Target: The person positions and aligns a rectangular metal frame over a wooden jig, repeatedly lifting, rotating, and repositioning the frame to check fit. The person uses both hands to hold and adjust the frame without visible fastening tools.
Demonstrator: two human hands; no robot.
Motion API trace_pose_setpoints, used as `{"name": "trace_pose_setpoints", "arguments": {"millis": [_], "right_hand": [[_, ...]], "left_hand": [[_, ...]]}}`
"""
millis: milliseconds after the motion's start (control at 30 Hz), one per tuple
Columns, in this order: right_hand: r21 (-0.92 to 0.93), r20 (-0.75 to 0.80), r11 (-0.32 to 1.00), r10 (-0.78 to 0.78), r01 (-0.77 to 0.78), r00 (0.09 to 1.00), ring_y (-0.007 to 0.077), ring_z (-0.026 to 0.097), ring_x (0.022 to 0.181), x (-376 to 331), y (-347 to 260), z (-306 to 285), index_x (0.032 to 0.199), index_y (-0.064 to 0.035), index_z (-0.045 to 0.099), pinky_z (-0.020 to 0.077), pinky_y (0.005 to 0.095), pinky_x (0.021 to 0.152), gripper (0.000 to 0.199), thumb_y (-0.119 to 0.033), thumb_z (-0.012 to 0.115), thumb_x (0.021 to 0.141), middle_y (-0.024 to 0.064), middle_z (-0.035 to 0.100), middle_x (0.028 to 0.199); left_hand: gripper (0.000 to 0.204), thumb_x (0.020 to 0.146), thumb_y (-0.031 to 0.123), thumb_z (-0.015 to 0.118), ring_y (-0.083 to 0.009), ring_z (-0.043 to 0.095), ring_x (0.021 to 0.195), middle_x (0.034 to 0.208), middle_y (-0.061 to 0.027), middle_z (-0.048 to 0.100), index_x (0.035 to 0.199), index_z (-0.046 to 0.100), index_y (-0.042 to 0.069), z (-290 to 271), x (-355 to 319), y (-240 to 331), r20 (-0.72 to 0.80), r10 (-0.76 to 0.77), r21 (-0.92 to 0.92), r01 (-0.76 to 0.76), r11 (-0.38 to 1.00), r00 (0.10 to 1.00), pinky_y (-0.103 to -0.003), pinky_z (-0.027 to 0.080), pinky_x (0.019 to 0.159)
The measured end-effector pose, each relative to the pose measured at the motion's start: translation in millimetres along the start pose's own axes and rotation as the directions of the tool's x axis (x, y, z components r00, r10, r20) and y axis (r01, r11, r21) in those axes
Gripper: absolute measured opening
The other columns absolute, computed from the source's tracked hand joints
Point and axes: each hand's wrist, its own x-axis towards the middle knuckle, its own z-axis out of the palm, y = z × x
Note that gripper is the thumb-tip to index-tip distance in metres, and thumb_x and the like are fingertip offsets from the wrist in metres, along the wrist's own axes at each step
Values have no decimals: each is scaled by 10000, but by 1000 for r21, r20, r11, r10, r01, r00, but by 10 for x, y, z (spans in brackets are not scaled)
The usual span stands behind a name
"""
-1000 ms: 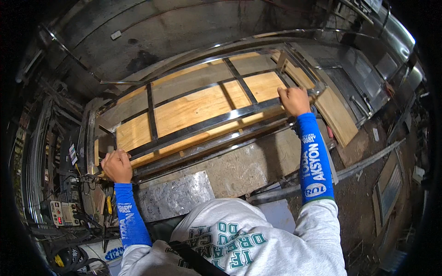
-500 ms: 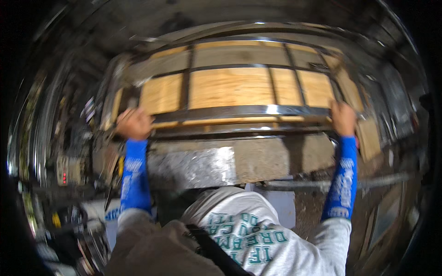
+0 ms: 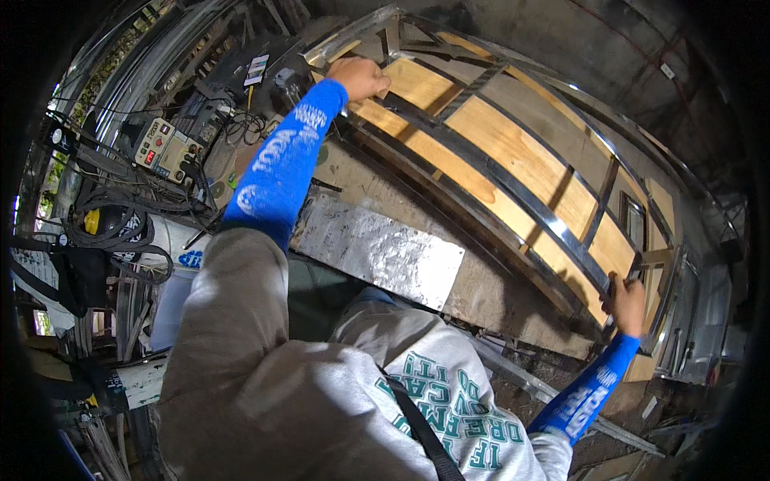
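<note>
This looks like a metalworking workshop, shown by the boxy control unit (image 3: 163,150) with lit red digits, the tangled black cables (image 3: 128,207), the long metal lengths (image 3: 148,60) stacked behind, and the large metal frame (image 3: 553,224) on a stained, scuffed worktop (image 3: 497,284).

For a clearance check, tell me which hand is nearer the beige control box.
Left. The left hand is right of the beige control box; the right hand is much farther right.

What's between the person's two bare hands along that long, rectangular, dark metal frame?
In the head view, a long, dark, shiny metal rail runs from the bare left hand to the bare right hand.
</note>
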Motion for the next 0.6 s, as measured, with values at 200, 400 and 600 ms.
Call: {"name": "trace_pose_setpoints", "arguments": {"millis": [200,400,600], "right_hand": [[219,317,959,103,-178,943,265,608,440,307,-39,-73,895,97,647,478,396,410,420,-316,650,969,164,626,651],[-75,-185,995,-86,73,979,348,729,844,396,171,104,943,19,732,525,466,768,391,-357,623,932,201,732,836],[-184,-379,977,33,-110,925,420,661,1141,-102,16,195,1159,-103,748,498,495,986,495,-463,472,962,233,706,1197]], "left_hand": [[335,845,391,632,-372,696,1017,1038,-227,740,696,748,115,91,443,85,135,-163,149,143,979,977,-522,514,868],[168,711,175,675,-369,734,878,925,-174,770,792,777,70,377,925,-537,448,355,314,-516,797,820,-506,546,764],[229,868,145,558,-347,743,792,868,-146,739,924,730,5,587,1235,-444,542,435,58,-548,834,719,-485,547,677]]}}
